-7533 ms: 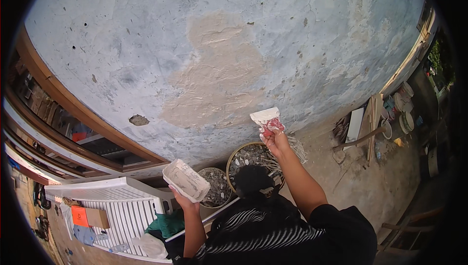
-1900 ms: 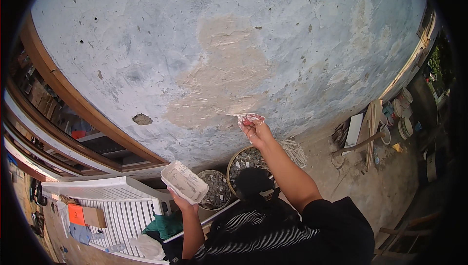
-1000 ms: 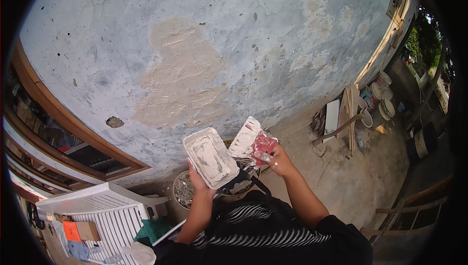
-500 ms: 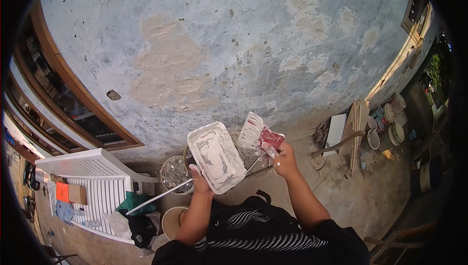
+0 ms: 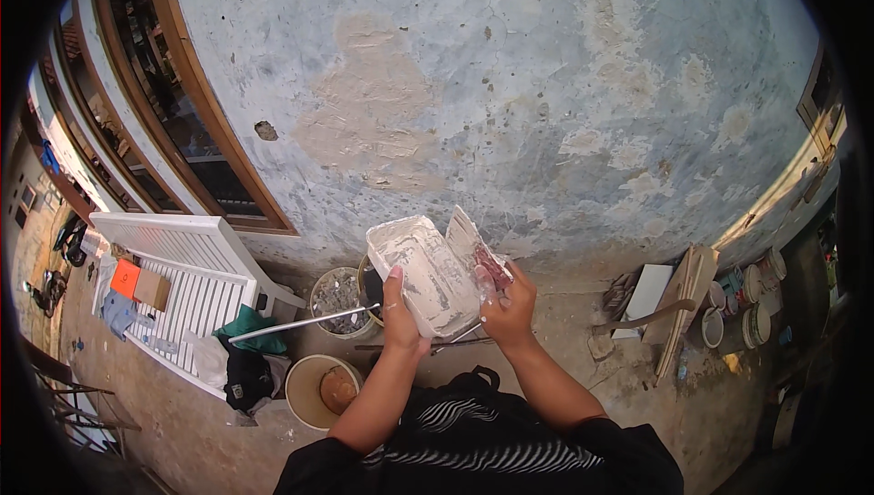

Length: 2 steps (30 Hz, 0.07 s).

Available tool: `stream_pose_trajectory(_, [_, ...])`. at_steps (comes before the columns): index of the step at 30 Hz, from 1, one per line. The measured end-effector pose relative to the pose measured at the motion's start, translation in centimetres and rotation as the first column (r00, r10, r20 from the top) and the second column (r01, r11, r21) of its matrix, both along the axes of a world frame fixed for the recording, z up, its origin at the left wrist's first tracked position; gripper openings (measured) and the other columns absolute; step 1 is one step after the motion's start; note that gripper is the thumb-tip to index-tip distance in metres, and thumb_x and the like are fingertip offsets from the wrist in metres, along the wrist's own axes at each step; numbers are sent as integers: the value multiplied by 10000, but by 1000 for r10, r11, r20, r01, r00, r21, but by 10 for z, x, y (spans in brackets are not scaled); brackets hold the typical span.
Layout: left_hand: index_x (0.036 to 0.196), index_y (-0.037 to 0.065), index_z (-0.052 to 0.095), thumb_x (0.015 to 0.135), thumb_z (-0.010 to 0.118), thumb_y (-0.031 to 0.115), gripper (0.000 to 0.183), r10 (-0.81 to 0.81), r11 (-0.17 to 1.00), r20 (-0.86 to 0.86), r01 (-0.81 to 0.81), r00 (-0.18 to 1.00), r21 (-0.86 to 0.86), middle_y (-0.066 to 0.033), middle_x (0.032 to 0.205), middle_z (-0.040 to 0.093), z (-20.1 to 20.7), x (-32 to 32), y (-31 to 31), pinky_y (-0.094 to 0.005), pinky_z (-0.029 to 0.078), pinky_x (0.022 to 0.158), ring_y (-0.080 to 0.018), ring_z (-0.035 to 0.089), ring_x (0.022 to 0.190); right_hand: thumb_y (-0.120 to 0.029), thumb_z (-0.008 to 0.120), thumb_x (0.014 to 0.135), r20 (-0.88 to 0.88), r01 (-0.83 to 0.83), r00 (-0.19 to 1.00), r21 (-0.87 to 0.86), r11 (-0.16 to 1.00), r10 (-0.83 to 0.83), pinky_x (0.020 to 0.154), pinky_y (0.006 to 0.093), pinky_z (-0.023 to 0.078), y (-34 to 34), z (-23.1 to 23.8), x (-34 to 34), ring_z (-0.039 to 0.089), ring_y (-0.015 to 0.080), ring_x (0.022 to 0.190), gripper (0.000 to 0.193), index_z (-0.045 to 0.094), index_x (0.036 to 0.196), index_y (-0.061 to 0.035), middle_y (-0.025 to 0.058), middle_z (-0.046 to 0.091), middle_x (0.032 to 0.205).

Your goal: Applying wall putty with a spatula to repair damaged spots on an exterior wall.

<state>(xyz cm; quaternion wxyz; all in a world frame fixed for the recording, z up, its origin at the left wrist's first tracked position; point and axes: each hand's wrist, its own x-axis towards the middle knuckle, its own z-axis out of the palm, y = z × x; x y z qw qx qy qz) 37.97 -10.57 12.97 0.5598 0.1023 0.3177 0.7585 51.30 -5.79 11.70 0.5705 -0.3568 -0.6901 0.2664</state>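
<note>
My left hand (image 5: 399, 315) grips the near left side of a rectangular tray (image 5: 424, 267), thumb over the rim. Pale putty coats the tray's inside. My right hand (image 5: 510, 309) is closed on a red putty scraper (image 5: 472, 242), its broad blade smeared with the same putty. The scraper stands tilted at the tray's right rim, and I cannot tell whether it touches. Ahead is a worn blue-grey wall (image 5: 528, 58) bearing a large beige putty patch (image 5: 373, 126) and smaller pale ones.
A white slatted bench (image 5: 208, 265) at left carries boxes, cloths and bags. Below the tray are a bucket of rubble (image 5: 339, 297), a cream bucket (image 5: 309, 395) and a metal pole (image 5: 300, 323). Boards (image 5: 681, 304) and several pots (image 5: 713, 326) stand at right.
My view has swung left. The scraper has turned from nearly face-on to a narrower angle and come in against the tray's right side. My hands are closer together.
</note>
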Motion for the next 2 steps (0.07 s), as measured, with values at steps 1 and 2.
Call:
stream_pose_trajectory(1, [1287, 58, 443, 924, 400, 449, 535, 13, 1000, -24, -13, 1000, -13, -108, 1248, 530, 1, 0, 0, -384, 394, 986, -257, 517, 1138, -11, 601, 840, 55, 9, 998, 9, 1000, -9, 716, 271, 476, 0, 1, 1, 640, 218, 821, 180, 641, 1005, 49, 140, 657, 946])
stream_pose_trajectory(2, [1287, 58, 443, 924, 400, 449, 535, 21, 1000, -26, -22, 999, -9, -108, 1248, 530, 1, 1, -1, -384, 394, 986, -257, 517, 1138, -23, 614, 834, 111, 21, 994, 18, 1000, -22, 730, 275, 480, 0, 2, 4, 655, 265, 849, 191, 647, 1012, 37, 153, 663, 983])
